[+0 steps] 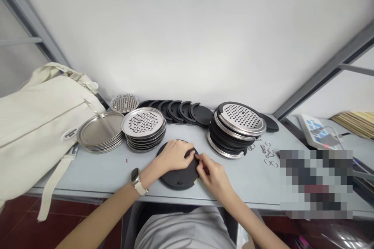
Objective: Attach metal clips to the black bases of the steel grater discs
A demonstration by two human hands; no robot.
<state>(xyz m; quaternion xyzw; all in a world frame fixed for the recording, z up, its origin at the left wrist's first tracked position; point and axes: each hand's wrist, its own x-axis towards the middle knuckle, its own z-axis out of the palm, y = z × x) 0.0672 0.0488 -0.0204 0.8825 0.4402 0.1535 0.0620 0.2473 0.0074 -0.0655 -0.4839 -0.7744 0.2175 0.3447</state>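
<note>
- While both my grips meet at its right side, the black disc (177,175) lies flat on the desk (251,186), close to the front edge and straight before me.
- My left grip (177,155) reaches across the disc's far part, palm down, fingers bent toward the right rim; a dark bit shows by the fingertips, but I cannot tell whether they pinch it.
- My right grip (212,173) is curled at that rim, thumb and forefinger drawn close; what lies between them, if anything, I cannot tell.
- I judge the step in hand to be fine fingertip work at the disc's edge.
- To my mind the next move calls for the left grip steadying the disc and small, careful pressure from the right.
- Being round, the disc has no long axis; its small dark spot (180,182) sits by the near rim, toward me, and a step in the rim shows at the near right.
- Beyond it stand the perforated metal plates (143,123) to the left and a mixed stack (226,138) to the right.
</note>
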